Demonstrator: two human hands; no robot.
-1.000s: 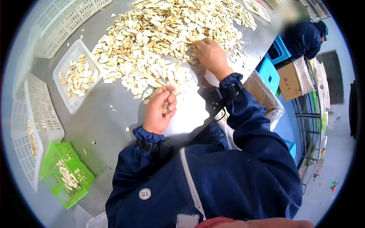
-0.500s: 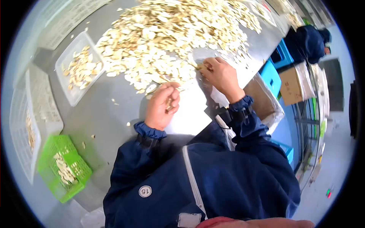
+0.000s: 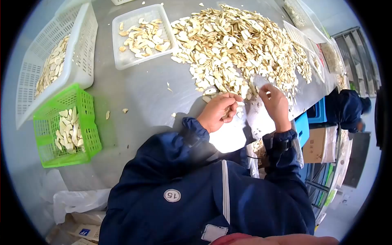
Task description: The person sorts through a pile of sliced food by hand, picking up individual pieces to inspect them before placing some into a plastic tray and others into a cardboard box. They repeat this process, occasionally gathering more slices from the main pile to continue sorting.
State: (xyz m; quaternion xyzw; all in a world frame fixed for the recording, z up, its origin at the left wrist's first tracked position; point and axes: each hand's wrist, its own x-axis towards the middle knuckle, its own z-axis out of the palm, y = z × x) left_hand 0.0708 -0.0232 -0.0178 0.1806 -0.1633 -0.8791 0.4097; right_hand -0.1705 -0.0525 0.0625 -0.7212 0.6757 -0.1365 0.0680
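Note:
A large heap of pale dried slices lies on the metal table, its near edge thinning out by my hands. My left hand is at that near edge, its fingers curled in; what lies inside them is hard to make out. Just right of it, my right hand has thumb and fingers drawn together beside the slices, and I cannot make out what is pinched there. Below and between the hands is a bright white patch at the table's near edge.
A shallow white tray of slices stands left of the heap. Farther left are a white slotted basket and a green basket, both holding slices. Blue bins and a cardboard box stand at right, near another person.
The view has swung left, so the table and baskets sit farther right in it. My right hand has drawn back slightly from the heap; my left hand stays curled at its near edge.

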